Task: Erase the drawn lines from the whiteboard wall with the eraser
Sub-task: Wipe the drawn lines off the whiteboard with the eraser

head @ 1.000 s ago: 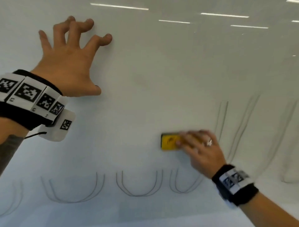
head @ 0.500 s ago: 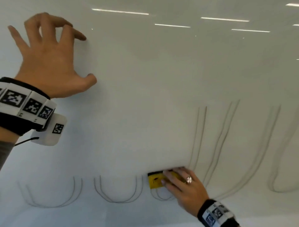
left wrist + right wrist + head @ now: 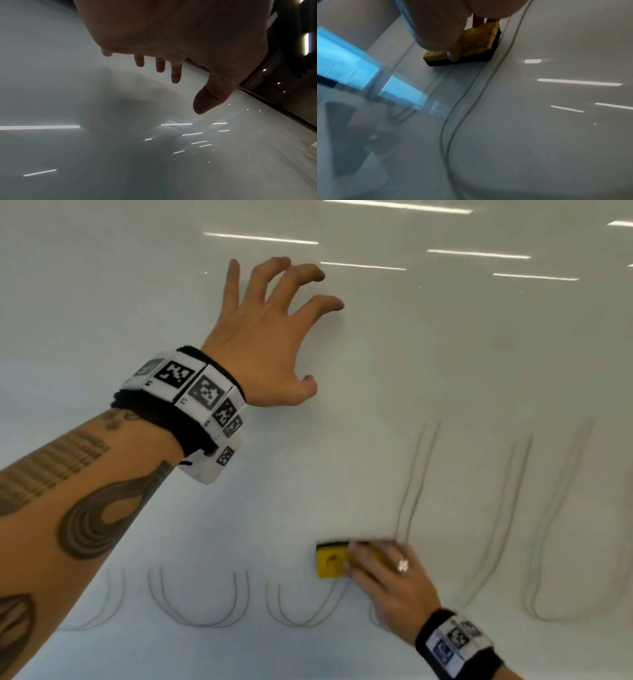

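The whiteboard wall [image 3: 445, 354] fills the head view. My right hand [image 3: 387, 587] grips the yellow eraser [image 3: 330, 565], black felt side against the wall, at the foot of a tall double line [image 3: 416, 481]. Just below the eraser is a row of double U-shaped loops [image 3: 200, 604]; one loop [image 3: 301, 611] reaches its lower edge. More tall faint lines [image 3: 507, 508] stand to the right. In the right wrist view my right hand's thumb [image 3: 453, 54] lies on the eraser [image 3: 479, 42] and drawn lines [image 3: 453, 121] curve past it. My left hand [image 3: 267, 337] touches the wall higher up with spread, bent fingers and holds nothing; the left wrist view shows its fingertips [image 3: 175, 75].
Ceiling lights [image 3: 397, 207] reflect off the glossy wall. My tattooed left forearm [image 3: 85, 508] crosses the lower left and hides part of the leftmost loop. A dark edge of the wall [image 3: 274, 108] shows in the left wrist view.
My right hand has slid the eraser down from mid-wall to just above the row of loops. My left hand has shifted right across the wall and my view has turned.
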A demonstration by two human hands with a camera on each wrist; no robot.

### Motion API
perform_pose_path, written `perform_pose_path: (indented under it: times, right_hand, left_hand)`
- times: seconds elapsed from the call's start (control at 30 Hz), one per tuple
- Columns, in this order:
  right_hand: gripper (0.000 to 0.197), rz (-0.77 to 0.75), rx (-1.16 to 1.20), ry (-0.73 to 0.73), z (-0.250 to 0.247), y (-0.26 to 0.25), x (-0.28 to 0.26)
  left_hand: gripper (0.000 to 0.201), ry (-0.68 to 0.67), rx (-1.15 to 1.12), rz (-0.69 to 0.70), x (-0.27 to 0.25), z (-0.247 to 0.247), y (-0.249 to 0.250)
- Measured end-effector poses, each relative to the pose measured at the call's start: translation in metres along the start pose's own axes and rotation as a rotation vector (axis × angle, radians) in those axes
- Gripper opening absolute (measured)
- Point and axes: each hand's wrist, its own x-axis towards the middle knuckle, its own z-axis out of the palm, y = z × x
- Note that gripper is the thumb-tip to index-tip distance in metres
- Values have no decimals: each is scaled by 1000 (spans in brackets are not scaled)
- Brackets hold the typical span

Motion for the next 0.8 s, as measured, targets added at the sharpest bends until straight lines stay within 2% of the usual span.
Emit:
perform_pose_path:
  times: [0.07,0.1,0.17,0.3,0.4,0.5,0.6,0.67,0.73,0.8]
  right_hand:
    - [27,-68,12,-93,2,-4,-22]
    - [27,-80,12,-89,-2,4,-18]
    - [31,-52,3,7,-20,32,12]
    - [35,158,-60,328,-75,122,99]
    - [31,311,2,431,-93,154,125]
    - [34,216,-7,357,-60,118,78]
    - [35,29,63,119,-13,54,-21]
    - [33,-43,84,-32,1,32,-63]
    - [33,-86,106,-64,-1,37,-63]
    - [32,-67,98,19,-15,57,-35]
  left_hand:
    - [91,-18,4,-7,7,2,11]
    - [92,-22,1,-22,9,3,14]
    - [93,-29,-14,-65,12,5,18]
    - [92,-10,7,-116,12,8,21]
    - [89,13,17,-151,14,9,27]
    - [86,22,15,-184,15,10,32]
    - [86,13,24,-207,17,11,35]
    - [88,-4,45,-213,17,13,36]
    - [89,-6,61,-217,16,16,36]
    - [88,-6,72,-215,16,16,37]
